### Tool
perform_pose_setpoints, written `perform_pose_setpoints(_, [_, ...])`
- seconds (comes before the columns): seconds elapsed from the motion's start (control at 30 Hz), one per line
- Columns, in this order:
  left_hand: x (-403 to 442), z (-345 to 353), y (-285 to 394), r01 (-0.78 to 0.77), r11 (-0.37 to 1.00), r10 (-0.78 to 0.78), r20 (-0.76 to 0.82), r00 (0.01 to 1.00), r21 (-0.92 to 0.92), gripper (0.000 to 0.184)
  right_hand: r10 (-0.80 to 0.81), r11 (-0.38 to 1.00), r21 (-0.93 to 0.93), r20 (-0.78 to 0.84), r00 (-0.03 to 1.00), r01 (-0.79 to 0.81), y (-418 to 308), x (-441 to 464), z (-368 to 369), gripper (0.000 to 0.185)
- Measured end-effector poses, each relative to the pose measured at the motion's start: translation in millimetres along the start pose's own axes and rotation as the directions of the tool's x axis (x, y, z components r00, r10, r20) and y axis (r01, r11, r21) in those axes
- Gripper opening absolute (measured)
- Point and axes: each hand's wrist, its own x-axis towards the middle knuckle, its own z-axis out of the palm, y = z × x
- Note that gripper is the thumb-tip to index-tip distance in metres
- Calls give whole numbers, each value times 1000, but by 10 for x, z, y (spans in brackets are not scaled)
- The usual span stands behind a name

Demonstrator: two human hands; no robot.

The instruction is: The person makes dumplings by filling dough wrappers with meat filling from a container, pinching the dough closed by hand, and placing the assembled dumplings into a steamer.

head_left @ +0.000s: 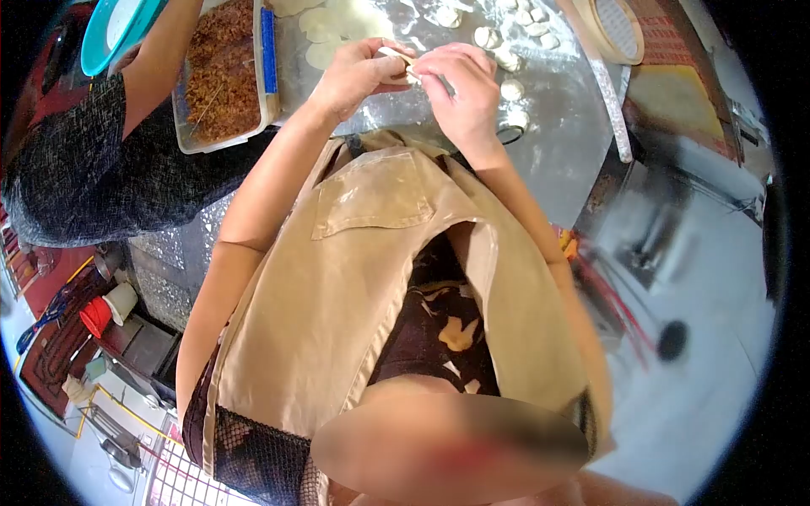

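Observation:
My left hand (359,78) and my right hand (462,94) meet over the metal worktop, fingers closed on a small pale dough wrapper (395,55). The wrapper's edge shows between the fingertips; whatever is inside it is hidden. Close to my left hand, thin round dough sheets (322,29) lie flat and overlapping. Just right of my right hand, several white floured dough pieces (511,90) are spread on the worktop. A clear plastic tub of brown minced filling (221,88) stands left of my left forearm, with a thin stick lying in the filling.
Another person's arm and dark sleeve (93,101) reach in at the left, beside a teal basin (118,25). A long speckled strip (609,101) runs along the worktop's right side. Beyond it sit a round wooden-rimmed tray (620,29) and a yellowish board (675,99).

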Motion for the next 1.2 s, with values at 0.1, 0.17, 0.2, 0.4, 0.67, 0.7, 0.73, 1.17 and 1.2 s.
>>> perform_pose_setpoints(0.1, [2,13,66,21,994,-25,33,999,112,21,-65,996,-61,19,998,66,5,35,-6,11])
perform_pose_setpoints(0.17, [-23,38,122,-9,992,13,30,999,-127,27,315,907,297,-8,949,-298,28,-30,32,11])
perform_pose_setpoints(0.2, [4,-26,-35,-23,953,64,129,990,-303,33,325,897,332,-48,944,-292,34,-33,35,11])
perform_pose_setpoints(0.4, [-64,217,-241,-112,865,126,-3,992,-489,34,551,739,487,-38,834,-466,-16,-47,88,13])
perform_pose_setpoints(0.67, [-46,267,-203,-212,951,161,-224,961,-225,25,192,981,-17,-7,981,-192,-34,-89,54,14])
perform_pose_setpoints(0.7, [-47,262,-186,-213,951,162,-225,961,-224,25,105,991,-77,-35,994,-108,-51,-68,42,15])
perform_pose_setpoints(0.73, [-52,253,-171,-187,963,140,-234,962,-192,25,106,991,-76,-35,994,-108,-55,-33,33,15])
perform_pose_setpoints(1.17, [-23,103,27,-20,982,45,-131,990,188,24,31,998,-43,-84,996,-35,0,-27,52,17])
perform_pose_setpoints(1.2, [-33,106,53,-21,981,47,-131,990,191,24,74,997,-11,-78,994,-75,-5,-34,52,17])
